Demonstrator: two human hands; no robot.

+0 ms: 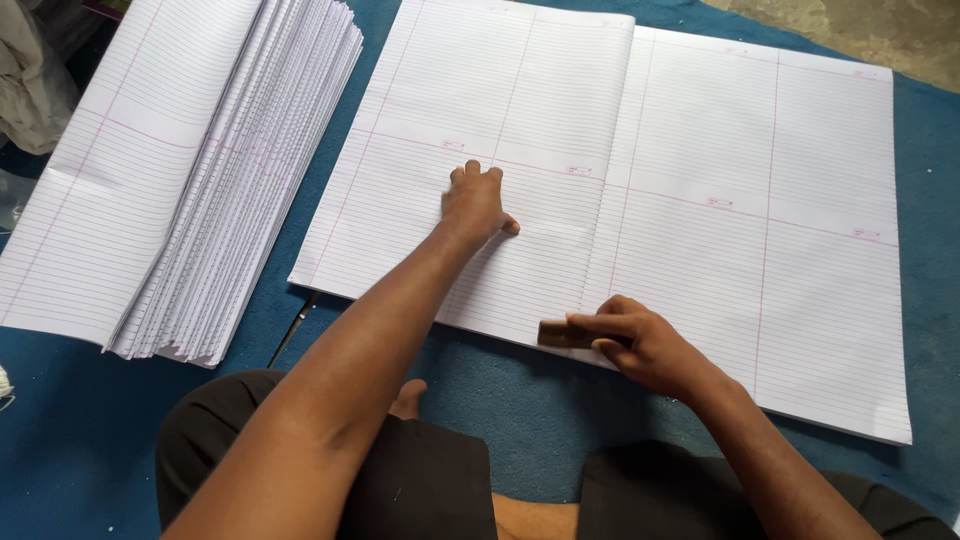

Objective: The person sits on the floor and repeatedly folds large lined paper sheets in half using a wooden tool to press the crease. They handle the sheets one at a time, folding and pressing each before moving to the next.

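A large white ruled sheet [720,200] lies spread on the blue mat, with part of it folded over so a folded edge runs down its middle. My left hand [475,203] rests flat, fingers apart, on the folded left half [480,110]. My right hand [640,340] grips a small brown wooden block [556,334] pressed on the near end of the fold, close to the sheet's front edge.
A thick fanned stack of ruled sheets [190,190] lies at the left. A thin dark tool [292,328] pokes out between stack and sheet. The blue mat [90,430] covers the floor; bare concrete [880,30] shows far right. My knees are at the bottom.
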